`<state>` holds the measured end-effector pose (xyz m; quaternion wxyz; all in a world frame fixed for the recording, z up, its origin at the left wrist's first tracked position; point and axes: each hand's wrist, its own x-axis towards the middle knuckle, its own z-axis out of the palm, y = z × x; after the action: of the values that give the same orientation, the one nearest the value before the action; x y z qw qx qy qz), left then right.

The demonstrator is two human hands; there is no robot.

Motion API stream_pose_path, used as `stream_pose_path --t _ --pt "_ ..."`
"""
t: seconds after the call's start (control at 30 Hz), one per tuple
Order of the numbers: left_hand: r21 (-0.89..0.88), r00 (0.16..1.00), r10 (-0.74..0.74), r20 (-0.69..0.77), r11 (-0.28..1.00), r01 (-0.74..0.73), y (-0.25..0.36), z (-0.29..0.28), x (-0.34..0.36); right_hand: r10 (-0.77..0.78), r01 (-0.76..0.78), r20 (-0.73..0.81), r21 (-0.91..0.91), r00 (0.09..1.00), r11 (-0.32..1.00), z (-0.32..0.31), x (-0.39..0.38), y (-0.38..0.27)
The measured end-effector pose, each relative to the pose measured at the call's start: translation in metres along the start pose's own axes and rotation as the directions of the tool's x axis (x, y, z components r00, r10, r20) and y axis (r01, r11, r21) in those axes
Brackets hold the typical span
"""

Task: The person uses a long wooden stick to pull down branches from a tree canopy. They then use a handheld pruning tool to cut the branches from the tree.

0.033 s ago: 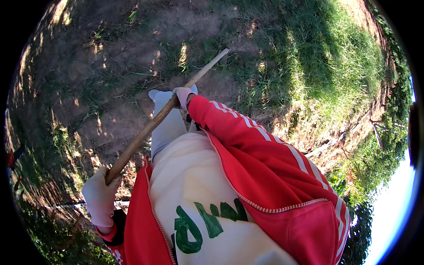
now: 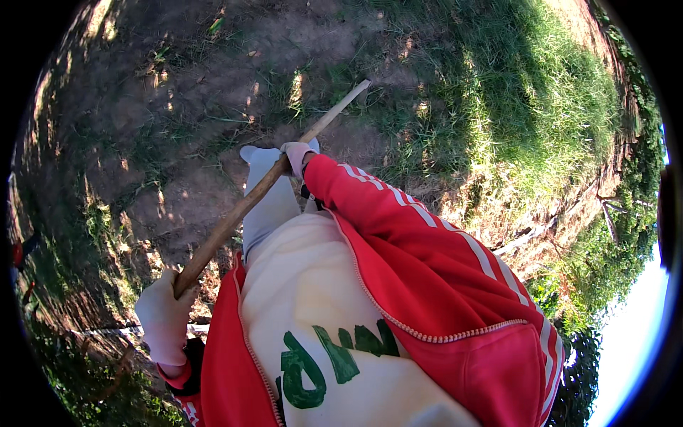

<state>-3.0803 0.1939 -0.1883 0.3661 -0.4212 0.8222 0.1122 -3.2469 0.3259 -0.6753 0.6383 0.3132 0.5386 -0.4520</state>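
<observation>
A long wooden pole slants across in front of my body, from lower left up to the right. My left hand, in a pale glove, is closed round its near end beside my left hip. Farther up, my right hand, also gloved, grips the pole above my legs. The far end of the pole narrows and reaches down toward the soil and grass. Whether a tool head is fixed there, I cannot tell.
Bare dark soil with grass tufts lies ahead and to the left. Thick green grass grows to the right, with dry twigs near it. My pale boots stand just beyond the pole's middle. Leafy bushes border the right side.
My left hand and the near end of the pole have shifted very slightly to the right. Both hands keep their grip.
</observation>
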Motion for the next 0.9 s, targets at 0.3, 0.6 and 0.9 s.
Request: stream_pose_path --t 0.3,0.6,0.9 --pt "0.041 0.997 0.077 0.008 0.996 -0.077 0.013 0.035 -0.044 -0.319 0.409 0.480 -0.873 0.817 -0.267 -0.035 0.033 0.008" --pt "0.075 0.969 0.246 0.000 0.967 -0.245 -0.045 0.058 -0.017 -0.255 0.146 -0.225 -0.412 0.940 0.900 -0.021 0.009 0.030" --pt "0.149 0.968 0.246 -0.040 0.960 -0.238 -0.184 0.064 -0.056 -0.076 0.061 -0.058 -0.232 0.995 0.971 0.116 -0.077 0.087"
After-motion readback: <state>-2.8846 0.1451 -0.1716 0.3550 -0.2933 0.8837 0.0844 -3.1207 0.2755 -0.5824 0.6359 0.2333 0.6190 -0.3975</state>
